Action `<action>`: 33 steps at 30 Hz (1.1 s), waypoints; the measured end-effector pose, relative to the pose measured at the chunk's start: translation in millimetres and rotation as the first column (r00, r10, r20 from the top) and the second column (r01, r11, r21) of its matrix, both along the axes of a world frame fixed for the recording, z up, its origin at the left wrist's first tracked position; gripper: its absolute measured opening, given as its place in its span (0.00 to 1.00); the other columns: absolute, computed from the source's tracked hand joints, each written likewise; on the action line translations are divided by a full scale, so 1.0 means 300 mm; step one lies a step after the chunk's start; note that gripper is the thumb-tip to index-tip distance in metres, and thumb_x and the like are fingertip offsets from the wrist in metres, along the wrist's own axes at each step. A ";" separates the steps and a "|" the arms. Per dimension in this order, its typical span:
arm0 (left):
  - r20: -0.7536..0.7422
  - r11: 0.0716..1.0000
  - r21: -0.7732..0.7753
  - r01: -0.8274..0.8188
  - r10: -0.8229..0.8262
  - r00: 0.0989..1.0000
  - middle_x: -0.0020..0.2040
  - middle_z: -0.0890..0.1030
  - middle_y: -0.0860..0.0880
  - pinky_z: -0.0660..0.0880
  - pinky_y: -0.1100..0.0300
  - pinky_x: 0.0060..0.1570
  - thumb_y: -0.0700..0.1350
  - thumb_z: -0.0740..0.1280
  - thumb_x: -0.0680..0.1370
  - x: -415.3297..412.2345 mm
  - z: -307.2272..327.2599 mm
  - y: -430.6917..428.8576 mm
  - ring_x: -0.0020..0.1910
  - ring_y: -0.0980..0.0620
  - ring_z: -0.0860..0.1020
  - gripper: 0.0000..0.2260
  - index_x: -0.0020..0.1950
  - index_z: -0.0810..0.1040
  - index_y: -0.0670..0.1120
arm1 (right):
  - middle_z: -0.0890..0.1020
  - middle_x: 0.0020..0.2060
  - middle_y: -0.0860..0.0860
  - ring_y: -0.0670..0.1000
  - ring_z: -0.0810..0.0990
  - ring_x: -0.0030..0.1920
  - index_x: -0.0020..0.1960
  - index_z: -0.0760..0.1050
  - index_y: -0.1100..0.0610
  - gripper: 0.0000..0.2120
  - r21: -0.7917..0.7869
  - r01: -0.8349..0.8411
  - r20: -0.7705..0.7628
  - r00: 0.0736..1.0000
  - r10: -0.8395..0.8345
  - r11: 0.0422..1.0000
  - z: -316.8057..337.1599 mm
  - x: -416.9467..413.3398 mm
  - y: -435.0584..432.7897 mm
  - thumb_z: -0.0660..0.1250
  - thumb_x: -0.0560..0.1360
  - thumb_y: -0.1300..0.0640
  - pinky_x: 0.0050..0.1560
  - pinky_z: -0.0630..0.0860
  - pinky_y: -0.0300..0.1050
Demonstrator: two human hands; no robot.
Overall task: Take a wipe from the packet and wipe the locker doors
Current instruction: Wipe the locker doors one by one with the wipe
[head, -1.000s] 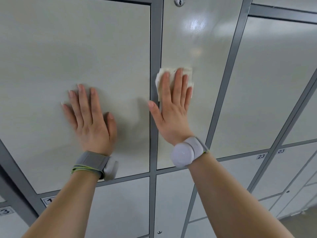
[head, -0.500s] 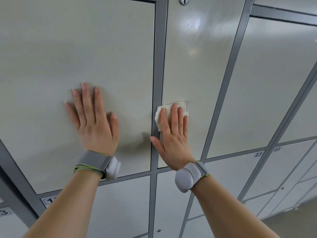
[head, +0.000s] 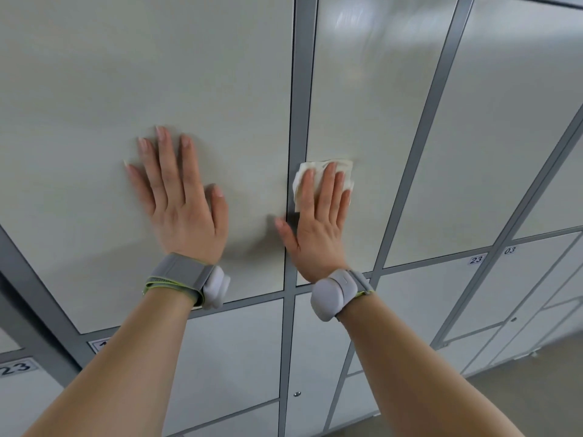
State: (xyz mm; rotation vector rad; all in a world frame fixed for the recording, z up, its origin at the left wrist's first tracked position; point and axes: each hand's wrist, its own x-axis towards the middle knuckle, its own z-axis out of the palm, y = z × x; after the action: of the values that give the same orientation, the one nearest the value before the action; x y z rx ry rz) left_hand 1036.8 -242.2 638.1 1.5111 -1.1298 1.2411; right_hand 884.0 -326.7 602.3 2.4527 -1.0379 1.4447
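Your right hand (head: 318, 228) covers approx half the crumpled white wipe (head: 343, 170); left forearm (head: 132, 357) cuts off small white number label (head: 98, 344).

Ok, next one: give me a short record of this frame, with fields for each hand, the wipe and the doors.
left hand: flat, fingers spread, on the wide locker door
right hand: straight fingers pressing the wipe against the narrow locker door
wipe: crumpled, white, by that door's left edge, beside the grey frame strip
packet: not in view
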 end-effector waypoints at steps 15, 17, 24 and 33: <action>0.036 1.000 0.005 -0.028 0.028 0.999 0.71 0.63 0.30 0.43 0.45 0.73 0.38 0.62 0.75 0.004 -0.005 0.008 0.70 0.31 0.58 0.26 0.73 0.61 0.35 | 0.45 0.75 0.65 0.60 0.39 0.75 0.76 0.45 0.62 0.38 0.091 -0.017 0.051 0.999 0.012 0.996 -0.001 0.013 0.056 0.46 0.78 0.36 0.74 0.37 0.54; 0.039 1.000 0.002 -0.029 0.029 0.999 0.71 0.63 0.30 0.43 0.45 0.73 0.38 0.62 0.75 0.004 -0.006 0.006 0.71 0.32 0.57 0.26 0.73 0.61 0.35 | 0.45 0.74 0.65 0.61 0.40 0.75 0.76 0.46 0.63 0.38 0.071 0.025 -0.013 1.000 -0.024 0.997 -0.063 0.006 0.042 0.45 0.78 0.35 0.74 0.39 0.55; 0.051 0.999 0.005 -0.048 0.048 0.998 0.70 0.63 0.30 0.42 0.46 0.73 0.39 0.61 0.76 0.004 -0.005 0.005 0.71 0.33 0.57 0.25 0.72 0.62 0.35 | 0.44 0.74 0.64 0.61 0.40 0.75 0.76 0.44 0.60 0.36 0.116 0.051 -0.120 0.992 -0.037 0.992 -0.218 -0.039 0.052 0.44 0.79 0.36 0.74 0.43 0.58; 0.059 0.998 0.017 -0.060 0.058 0.997 0.71 0.63 0.31 0.41 0.46 0.73 0.40 0.62 0.75 0.007 -0.005 0.009 0.71 0.33 0.57 0.26 0.73 0.62 0.35 | 0.42 0.74 0.62 0.59 0.37 0.75 0.76 0.43 0.62 0.38 0.085 -0.032 0.015 0.999 0.031 0.996 -0.036 -0.002 0.054 0.51 0.78 0.40 0.75 0.37 0.53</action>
State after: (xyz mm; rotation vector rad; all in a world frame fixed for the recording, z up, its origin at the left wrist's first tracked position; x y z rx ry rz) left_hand 1039.0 -239.4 636.7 1.5410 -1.1451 1.3256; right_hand 883.5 -310.7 591.5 2.5322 -1.0903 1.4570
